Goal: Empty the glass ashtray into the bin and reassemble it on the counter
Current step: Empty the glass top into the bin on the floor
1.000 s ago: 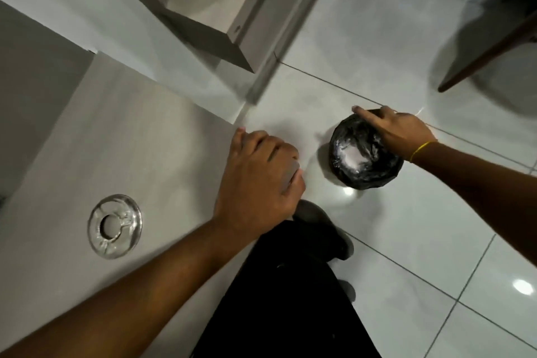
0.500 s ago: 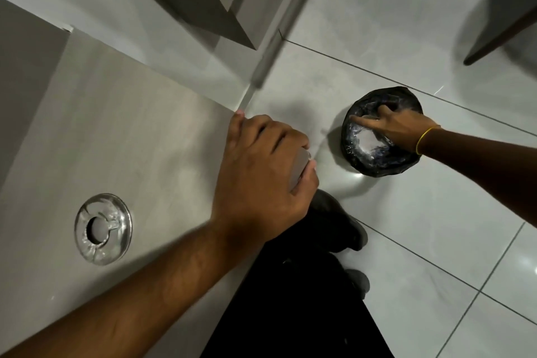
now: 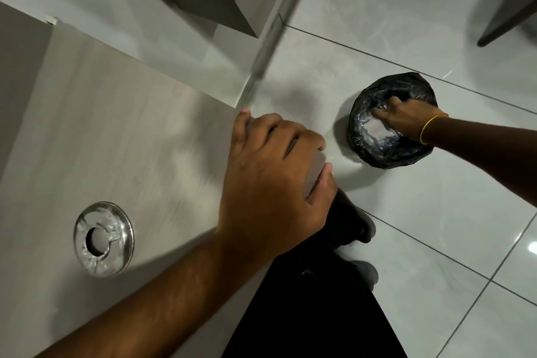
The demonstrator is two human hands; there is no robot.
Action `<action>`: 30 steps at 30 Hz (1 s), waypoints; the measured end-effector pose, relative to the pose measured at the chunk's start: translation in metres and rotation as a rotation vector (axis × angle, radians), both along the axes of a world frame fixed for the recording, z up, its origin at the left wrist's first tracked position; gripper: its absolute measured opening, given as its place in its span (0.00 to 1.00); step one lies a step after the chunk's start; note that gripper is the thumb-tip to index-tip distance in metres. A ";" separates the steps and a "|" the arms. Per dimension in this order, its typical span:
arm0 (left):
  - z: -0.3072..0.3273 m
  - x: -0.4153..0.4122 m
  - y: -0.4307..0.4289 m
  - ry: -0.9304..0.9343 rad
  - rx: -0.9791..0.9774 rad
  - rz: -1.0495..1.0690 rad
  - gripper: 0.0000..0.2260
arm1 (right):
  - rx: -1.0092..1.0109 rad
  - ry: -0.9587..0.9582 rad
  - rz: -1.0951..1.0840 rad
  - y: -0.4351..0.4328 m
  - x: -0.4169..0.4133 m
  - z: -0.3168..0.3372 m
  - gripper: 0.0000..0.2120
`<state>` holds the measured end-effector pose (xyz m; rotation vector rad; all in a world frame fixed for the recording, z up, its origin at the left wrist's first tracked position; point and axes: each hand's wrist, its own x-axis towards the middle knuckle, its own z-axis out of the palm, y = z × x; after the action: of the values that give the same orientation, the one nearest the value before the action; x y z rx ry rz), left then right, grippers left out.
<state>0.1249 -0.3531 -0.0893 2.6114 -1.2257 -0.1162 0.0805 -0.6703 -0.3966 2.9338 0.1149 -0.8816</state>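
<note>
Head view, looking down past the counter (image 3: pixel 110 131) edge to the tiled floor (image 3: pixel 436 212)

Glass ashtray top ring (image 3: pixel 103 239) lying flat on the counter, well apart from both hands, centre hole open, no bowl under it as far as can be seen

Left hand (image 3: pixel 276 174) resting at the counter's corner, fingers curled together over the edge, apparently bracing; something pale showing under the fingertips, too unclear to name

Right hand (image 3: pixel 404 120) reaching down inside the bin (image 3: pixel 392 120) on the floor, black liner bunched around the rim; fingers closed toward something pale and shiny in there, possibly the ashtray's bowl (image 3: pixel 377 129), but grip not clear enough to tell whether pinching it or only touching; yellow band (image 3: pixel 428 128) at the wrist

Judged progress: taken apart, emptying under way or just ending at the bin; left to do, lifting the bowl back up, setting it on the counter, fitting the ring on top

No brand, label or readable writing anywhere in view
</note>
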 end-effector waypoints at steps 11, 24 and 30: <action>0.003 0.001 -0.002 0.036 0.044 0.014 0.13 | -0.052 0.044 0.102 0.009 0.000 -0.002 0.40; 0.006 0.000 -0.004 0.001 0.085 -0.016 0.14 | -0.201 0.120 0.223 0.016 0.002 0.011 0.30; 0.003 0.000 -0.002 -0.017 0.057 -0.022 0.14 | -0.164 0.117 0.171 0.013 0.005 0.015 0.31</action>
<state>0.1250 -0.3552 -0.0866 2.6526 -1.2759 -0.1346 0.0851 -0.6575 -0.3816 2.6751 0.2813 -0.9855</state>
